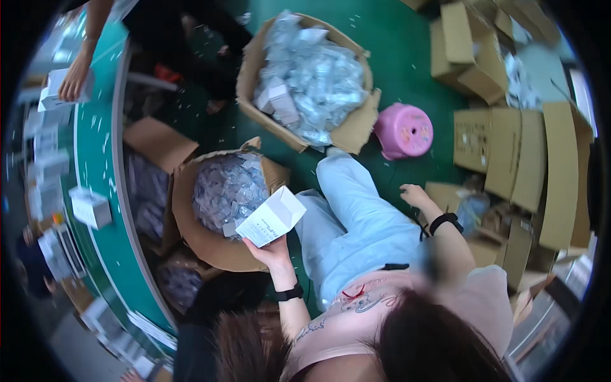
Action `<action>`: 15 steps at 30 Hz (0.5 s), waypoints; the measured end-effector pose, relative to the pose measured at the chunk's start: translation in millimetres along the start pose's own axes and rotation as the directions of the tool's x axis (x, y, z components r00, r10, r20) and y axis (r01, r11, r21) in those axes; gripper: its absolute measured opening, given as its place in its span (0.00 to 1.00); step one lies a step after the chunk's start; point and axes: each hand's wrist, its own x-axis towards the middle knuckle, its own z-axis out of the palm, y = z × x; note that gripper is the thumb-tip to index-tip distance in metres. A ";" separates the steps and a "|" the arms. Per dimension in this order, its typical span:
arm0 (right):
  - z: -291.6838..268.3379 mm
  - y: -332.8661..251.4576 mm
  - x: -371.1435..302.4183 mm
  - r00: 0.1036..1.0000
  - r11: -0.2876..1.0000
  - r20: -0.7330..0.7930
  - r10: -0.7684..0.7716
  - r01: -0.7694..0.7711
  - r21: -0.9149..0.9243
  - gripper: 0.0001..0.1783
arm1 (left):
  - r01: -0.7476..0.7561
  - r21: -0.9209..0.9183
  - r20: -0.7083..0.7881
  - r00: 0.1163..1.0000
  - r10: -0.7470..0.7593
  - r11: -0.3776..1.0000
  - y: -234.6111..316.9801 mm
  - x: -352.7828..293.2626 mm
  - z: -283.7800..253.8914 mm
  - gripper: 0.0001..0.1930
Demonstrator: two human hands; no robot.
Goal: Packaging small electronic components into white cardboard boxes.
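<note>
My left hand (272, 252) is closed on a small white carton (261, 224). The carton is tilted, and its uncovered end faces up and to the right, so its inside walls show. Just beyond it stands a round-shaped cardboard box (191, 229) full of small clear plastic pieces (223, 191). My right hand (415, 195) hangs at my right side, beside the cardboard boxes there. Its fingers look loosely apart, with nothing visible in them.
A large cardboard box (254, 105) of clear plastic packaging stands ahead, beside a pink stool (412, 130). More cardboard cartons (503, 146) crowd the right. On the left, a green-topped table (102, 153) carries white boxes (90, 207); another person's hand (75, 79) rests on one.
</note>
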 end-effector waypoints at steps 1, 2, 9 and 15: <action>7.2 -3.5 -16.2 0.999 0.997 -0.008 0.035 -0.034 0.069 0.21 | 0.023 0.044 -0.023 0.999 -0.022 0.999 2.2 -0.9 0.6 0.31; 14.6 -6.3 -31.0 0.998 0.989 -0.012 0.069 -0.067 0.135 0.21 | 0.048 0.082 -0.020 0.999 -0.047 0.995 5.4 -0.1 -0.2 0.31; 89.3 31.0 -43.5 0.974 0.852 -0.104 0.202 -0.122 0.510 0.20 | 0.748 0.026 0.186 0.648 -0.738 0.663 -26.9 28.9 -82.9 0.34; 113.2 73.0 108.7 0.834 0.894 -0.475 0.280 -0.046 0.446 0.27 | 0.935 -0.120 0.230 0.354 -0.907 0.334 -63.4 60.7 -143.8 0.31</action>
